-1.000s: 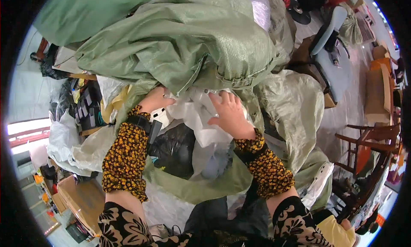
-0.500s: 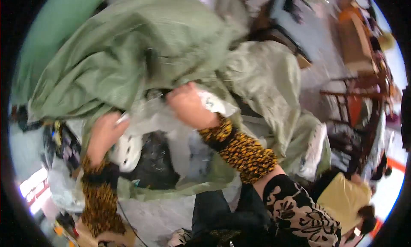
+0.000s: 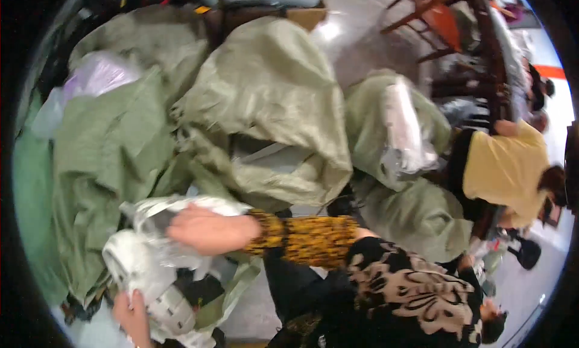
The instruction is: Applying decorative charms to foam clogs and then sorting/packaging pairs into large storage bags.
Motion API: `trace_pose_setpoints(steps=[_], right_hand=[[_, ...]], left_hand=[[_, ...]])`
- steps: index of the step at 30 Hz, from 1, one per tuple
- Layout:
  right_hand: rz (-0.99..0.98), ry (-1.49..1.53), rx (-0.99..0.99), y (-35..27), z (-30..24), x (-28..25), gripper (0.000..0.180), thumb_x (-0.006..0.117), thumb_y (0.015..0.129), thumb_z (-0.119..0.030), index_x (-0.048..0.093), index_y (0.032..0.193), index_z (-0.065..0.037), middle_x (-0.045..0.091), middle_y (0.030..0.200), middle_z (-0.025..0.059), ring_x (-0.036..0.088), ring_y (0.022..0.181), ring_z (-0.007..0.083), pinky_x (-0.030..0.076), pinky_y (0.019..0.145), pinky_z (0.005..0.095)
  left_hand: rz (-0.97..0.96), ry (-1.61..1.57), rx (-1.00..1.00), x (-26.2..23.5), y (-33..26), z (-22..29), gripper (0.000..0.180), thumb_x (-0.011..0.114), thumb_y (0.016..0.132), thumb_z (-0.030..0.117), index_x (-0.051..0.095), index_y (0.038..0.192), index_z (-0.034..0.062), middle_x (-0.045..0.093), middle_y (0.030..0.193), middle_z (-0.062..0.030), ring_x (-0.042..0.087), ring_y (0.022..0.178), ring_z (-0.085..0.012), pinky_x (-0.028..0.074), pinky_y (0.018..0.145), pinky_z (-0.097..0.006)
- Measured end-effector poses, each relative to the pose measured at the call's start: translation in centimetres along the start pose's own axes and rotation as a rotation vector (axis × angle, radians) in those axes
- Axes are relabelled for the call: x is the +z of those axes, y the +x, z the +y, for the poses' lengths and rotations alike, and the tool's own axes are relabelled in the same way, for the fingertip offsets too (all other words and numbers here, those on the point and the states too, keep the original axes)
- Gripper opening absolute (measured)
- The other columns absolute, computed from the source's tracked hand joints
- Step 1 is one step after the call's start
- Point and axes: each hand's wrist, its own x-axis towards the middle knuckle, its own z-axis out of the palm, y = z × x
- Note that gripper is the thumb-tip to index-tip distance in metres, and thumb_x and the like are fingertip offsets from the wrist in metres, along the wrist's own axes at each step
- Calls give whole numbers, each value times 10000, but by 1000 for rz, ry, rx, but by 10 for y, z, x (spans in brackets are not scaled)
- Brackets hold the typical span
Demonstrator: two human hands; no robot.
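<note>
My left hand (image 3: 131,316) is low at the left, its thumb and fingers closed on the edge of a white rounded shell-like piece with slots (image 3: 134,260). A light grey slotted piece (image 3: 172,310) lies beside it. My right hand (image 3: 208,230) reaches across from the right, fingers curled down into crumpled clear plastic (image 3: 181,254) at the mouth of an opened sack. Its fingertips are partly hidden in the plastic. A dark item (image 3: 202,287) lies below, inside the sack. The exact kind of the white piece cannot be told.
Large green woven sacks stand around: one at left (image 3: 108,179), one at centre (image 3: 271,101) with a torn gap, and one at right (image 3: 398,137) bearing a white wrapped bundle (image 3: 403,128). A wooden chair (image 3: 443,22) stands at the back right. People sit at the far right, one in yellow (image 3: 506,170).
The view has swung, so the sacks appear shifted and the opened one sits lower left. My hands have moved from the sack's raised opening to the white piece and the plastic.
</note>
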Motion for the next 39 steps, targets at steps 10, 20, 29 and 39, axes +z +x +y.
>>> trace_pose_setpoints(steps=[10,20,29,39], right_hand=[[332,237,72,-75,-50,-68,319,553,619,86,549,906,-53,513,866,111,505,877,315,384,806,389],[737,-63,225,-233,-92,-211,345,522,573,103,563,883,-44,534,828,108,517,831,333,406,888,458],[1408,-87,755,-465,-138,-298,137,595,810,-2,550,940,-9,547,906,26,522,857,123,418,772,248],[1452,90,927,-607,-17,-319,91,513,831,56,516,897,-6,507,882,11,498,835,92,405,751,222]], left_hand=[[-63,-240,79,-44,-23,120,264,641,756,148,449,694,-23,404,652,-107,393,622,-232,340,588,-322],[-218,-221,852,-33,-15,338,163,608,811,122,598,834,-39,525,742,-165,497,669,-287,401,616,-377],[-590,-699,1308,153,-70,585,251,713,762,188,540,709,14,513,681,-113,470,651,-292,387,590,-375],[-1035,-503,982,401,-61,706,368,575,877,341,560,843,-25,583,818,-229,566,846,-397,448,729,-439]])
